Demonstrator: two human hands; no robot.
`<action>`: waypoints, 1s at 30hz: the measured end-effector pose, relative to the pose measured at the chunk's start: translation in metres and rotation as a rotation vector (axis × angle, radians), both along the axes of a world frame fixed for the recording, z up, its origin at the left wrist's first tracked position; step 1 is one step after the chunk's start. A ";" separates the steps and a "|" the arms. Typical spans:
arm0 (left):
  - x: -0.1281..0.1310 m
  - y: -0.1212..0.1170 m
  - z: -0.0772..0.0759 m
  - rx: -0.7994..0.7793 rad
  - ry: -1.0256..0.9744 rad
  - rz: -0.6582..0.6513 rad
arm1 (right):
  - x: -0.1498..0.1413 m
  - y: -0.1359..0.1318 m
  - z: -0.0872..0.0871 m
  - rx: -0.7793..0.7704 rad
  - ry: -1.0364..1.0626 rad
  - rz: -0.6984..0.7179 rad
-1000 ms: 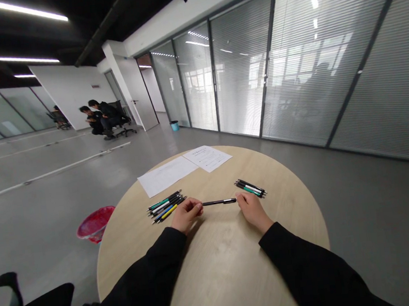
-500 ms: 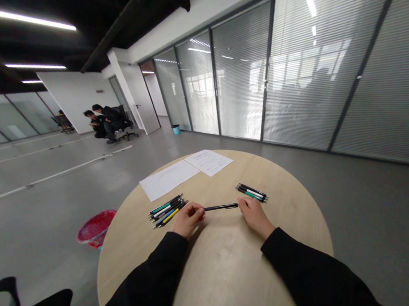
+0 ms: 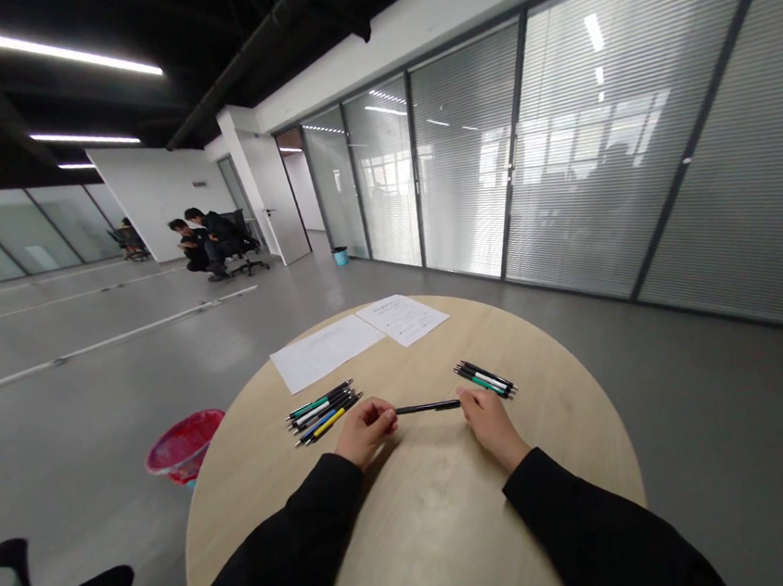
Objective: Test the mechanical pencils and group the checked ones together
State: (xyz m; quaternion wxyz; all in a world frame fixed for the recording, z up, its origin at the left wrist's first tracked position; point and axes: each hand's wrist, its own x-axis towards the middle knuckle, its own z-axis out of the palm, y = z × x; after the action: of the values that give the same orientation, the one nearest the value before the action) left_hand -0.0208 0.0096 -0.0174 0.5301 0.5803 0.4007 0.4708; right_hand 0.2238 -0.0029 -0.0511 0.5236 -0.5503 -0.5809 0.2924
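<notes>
Head view: our left hand (image 3: pixel 366 432) and right hand (image 3: pixel 490 424) are grasping opposite ends of the black pen (image 3: pixel 428 408), each grip pinching, above the table (image 3: pixel 432 540). Left of that pen, the larger pen group (image 3: pixel 324 413) is lying; beyond it, papers (image 3: pixel 328 350) are resting.

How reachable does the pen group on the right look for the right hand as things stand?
Probably yes: the right pen group lies close beside the right hand, with nothing visible blocking it, though its fingers are occupied at one end of the black pen.
</notes>
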 end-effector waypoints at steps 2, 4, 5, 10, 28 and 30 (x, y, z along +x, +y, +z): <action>0.000 0.000 0.000 -0.001 0.000 0.001 | -0.001 0.000 -0.001 -0.011 0.019 -0.001; 0.000 0.000 0.000 0.003 -0.004 0.003 | -0.001 0.000 -0.002 -0.019 0.032 -0.001; 0.000 0.000 0.000 0.004 -0.009 0.004 | -0.002 0.000 -0.002 -0.023 0.038 -0.001; 0.001 -0.002 0.003 0.000 -0.013 0.010 | -0.003 0.001 -0.006 -0.045 0.076 -0.020; 0.002 -0.004 0.007 0.020 -0.012 0.028 | -0.006 0.001 -0.010 -0.065 0.206 0.064; 0.002 -0.004 0.006 0.024 -0.015 0.026 | -0.007 0.001 -0.009 -0.075 0.241 0.127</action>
State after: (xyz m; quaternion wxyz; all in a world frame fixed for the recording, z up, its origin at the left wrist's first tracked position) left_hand -0.0187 0.0056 -0.0115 0.5201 0.5778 0.3986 0.4866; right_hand 0.2167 -0.0019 -0.0604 0.5489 -0.4925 -0.5364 0.4105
